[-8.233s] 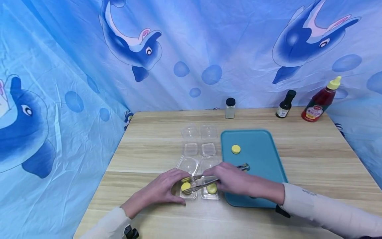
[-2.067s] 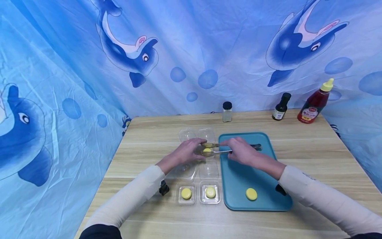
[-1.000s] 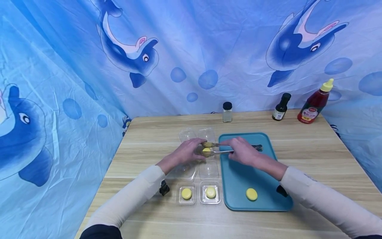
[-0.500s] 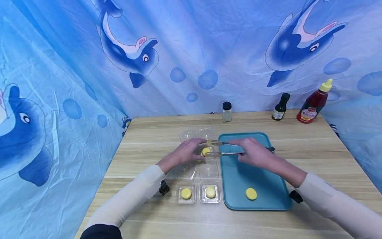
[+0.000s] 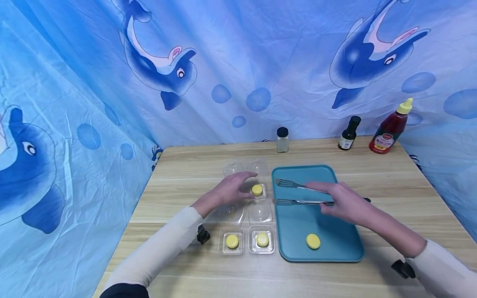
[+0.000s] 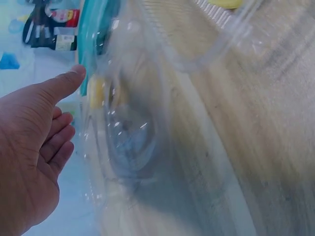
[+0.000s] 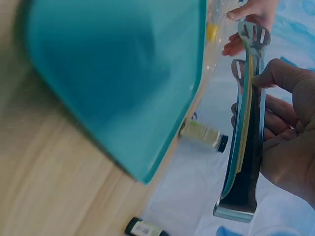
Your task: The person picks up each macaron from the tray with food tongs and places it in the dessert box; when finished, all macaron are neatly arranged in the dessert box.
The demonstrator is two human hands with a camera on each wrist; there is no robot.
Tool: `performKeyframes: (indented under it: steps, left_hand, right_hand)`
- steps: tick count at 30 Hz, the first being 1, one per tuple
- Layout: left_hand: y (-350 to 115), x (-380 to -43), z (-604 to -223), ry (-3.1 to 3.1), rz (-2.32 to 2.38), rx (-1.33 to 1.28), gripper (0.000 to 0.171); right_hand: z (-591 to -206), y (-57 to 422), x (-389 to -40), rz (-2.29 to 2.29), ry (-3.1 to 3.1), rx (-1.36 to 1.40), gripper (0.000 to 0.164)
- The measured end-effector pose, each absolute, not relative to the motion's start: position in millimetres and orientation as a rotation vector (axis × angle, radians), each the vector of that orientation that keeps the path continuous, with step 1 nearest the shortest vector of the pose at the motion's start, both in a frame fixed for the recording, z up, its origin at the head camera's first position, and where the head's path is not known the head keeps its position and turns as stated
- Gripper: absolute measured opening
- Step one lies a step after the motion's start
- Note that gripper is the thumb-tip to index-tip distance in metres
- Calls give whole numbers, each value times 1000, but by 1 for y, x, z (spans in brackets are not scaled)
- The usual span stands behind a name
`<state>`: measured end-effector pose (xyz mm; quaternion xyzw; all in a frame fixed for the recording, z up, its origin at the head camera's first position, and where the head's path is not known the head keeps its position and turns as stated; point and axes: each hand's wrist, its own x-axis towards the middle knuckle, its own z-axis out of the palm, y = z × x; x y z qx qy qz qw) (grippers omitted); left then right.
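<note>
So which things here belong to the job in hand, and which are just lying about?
Job, apparently:
fork-ended metal tongs, in the right hand
open clear plastic boxes
teal tray
yellow cake-like discs: three in boxes, one on the tray

Apparently lying about:
clear black-capped jar
dark bottle with white label
red sauce bottle with yellow cap

Soft bright light, faint shadows, blurry left wrist view.

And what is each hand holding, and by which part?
The right hand holds the metal tongs around the middle of their length; the left hand holds nothing.
</note>
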<state>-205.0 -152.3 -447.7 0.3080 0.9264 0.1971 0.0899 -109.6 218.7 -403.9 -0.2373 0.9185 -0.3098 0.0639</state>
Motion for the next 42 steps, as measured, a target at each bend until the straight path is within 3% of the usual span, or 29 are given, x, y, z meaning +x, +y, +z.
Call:
performKeyframes:
  steps: [11, 23, 42]
  left_hand:
    - [-189, -208, -435, 2773, 763, 920, 83]
    - [-226, -210, -448, 2776, 776, 894, 89]
    - [-229, -209, -458, 2769, 744, 902, 84]
  right_hand:
    - [-417, 250, -87, -939, 2718, -797, 70]
    - [-434, 278, -68, -947, 2641, -817, 70]
    - [-458, 307, -52, -990, 2572, -936, 68]
